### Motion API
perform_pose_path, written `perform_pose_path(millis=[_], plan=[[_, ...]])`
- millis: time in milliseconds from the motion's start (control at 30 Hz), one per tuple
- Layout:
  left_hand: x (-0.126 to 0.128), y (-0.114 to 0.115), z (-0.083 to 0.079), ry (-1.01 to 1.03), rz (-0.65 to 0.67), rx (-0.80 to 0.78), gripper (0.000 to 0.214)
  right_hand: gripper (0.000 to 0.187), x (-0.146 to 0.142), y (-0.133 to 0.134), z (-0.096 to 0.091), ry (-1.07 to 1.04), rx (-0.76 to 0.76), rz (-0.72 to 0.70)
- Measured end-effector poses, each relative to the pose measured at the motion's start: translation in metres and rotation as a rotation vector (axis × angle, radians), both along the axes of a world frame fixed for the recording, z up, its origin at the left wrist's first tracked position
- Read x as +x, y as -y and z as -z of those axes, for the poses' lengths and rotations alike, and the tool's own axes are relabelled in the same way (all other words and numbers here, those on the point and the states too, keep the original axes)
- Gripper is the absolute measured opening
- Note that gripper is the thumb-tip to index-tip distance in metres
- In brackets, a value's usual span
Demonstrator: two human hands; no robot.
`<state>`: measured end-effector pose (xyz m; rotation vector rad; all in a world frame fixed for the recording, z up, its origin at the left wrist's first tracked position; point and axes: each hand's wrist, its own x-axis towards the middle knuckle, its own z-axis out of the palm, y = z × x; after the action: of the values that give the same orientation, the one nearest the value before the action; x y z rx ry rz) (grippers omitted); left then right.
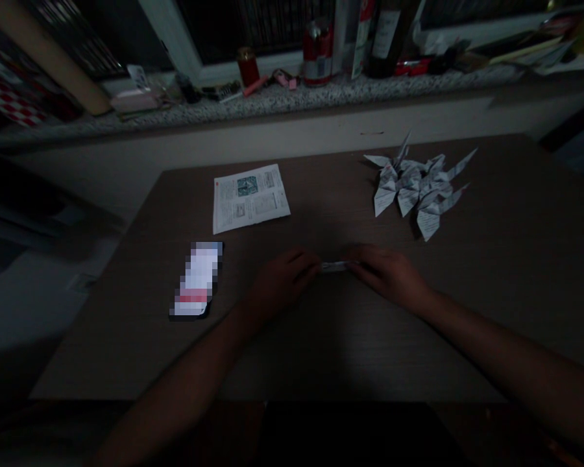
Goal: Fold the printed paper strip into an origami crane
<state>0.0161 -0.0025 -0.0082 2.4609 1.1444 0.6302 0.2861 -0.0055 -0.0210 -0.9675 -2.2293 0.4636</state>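
Note:
Between my two hands, low over the middle of the table, is a narrow folded strip of printed paper [334, 266]. My left hand [287, 275] pinches its left end, and my right hand [389, 269] grips the right end. Fingers cover both ends, so only the short middle part shows. Several folded paper cranes [421, 185], made of printed paper, stand grouped at the back right. A flat printed sheet [250, 198] lies at the back left, beyond my left hand.
Left of my left hand lies a phone [197, 279] with a lit, blurred screen. Behind the brown tabletop [321, 357] runs a speckled stone windowsill [272, 100] carrying a red can [318, 52], a dark bottle [385, 39], a red jar [247, 66] and other clutter. The scene is dim.

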Motion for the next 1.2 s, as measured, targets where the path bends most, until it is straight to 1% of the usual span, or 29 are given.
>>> perform_pose_path(millis=[133, 300, 400, 467, 567, 667, 767, 900, 1067, 1200], plan=[[0.002, -0.002, -0.003, 0.058, -0.057, -0.057, 0.016, 0.021, -0.003, 0.002, -0.004, -0.072, -0.029, 0.023], [0.003, -0.006, 0.001, 0.024, -0.081, -0.076, 0.015, 0.022, -0.006, 0.002, 0.001, -0.063, -0.072, 0.040], [0.003, -0.007, 0.005, -0.012, -0.094, -0.069, 0.015, 0.021, -0.007, 0.000, 0.004, -0.037, -0.073, 0.041], [0.004, -0.007, 0.006, -0.026, -0.091, -0.026, 0.018, 0.021, -0.007, -0.002, 0.005, -0.030, -0.068, 0.037], [0.004, -0.006, 0.005, -0.079, -0.043, 0.091, 0.023, 0.021, -0.007, -0.003, 0.007, -0.006, -0.048, 0.042], [0.003, -0.003, 0.002, -0.158, 0.052, 0.188, 0.020, 0.021, -0.007, -0.004, 0.009, 0.047, -0.014, 0.065], [0.002, 0.001, -0.002, -0.215, 0.144, 0.208, 0.018, 0.025, -0.007, -0.005, 0.011, 0.077, 0.001, 0.062], [0.001, 0.004, -0.006, -0.250, 0.242, 0.198, 0.021, 0.029, -0.006, -0.004, 0.012, 0.100, 0.026, 0.019], [0.000, 0.003, -0.006, -0.258, 0.234, 0.200, 0.022, 0.031, -0.003, -0.003, 0.012, 0.152, 0.067, 0.010], [-0.002, 0.001, -0.007, -0.281, 0.179, 0.174, 0.022, 0.031, 0.001, -0.002, 0.009, 0.184, 0.066, -0.003]])
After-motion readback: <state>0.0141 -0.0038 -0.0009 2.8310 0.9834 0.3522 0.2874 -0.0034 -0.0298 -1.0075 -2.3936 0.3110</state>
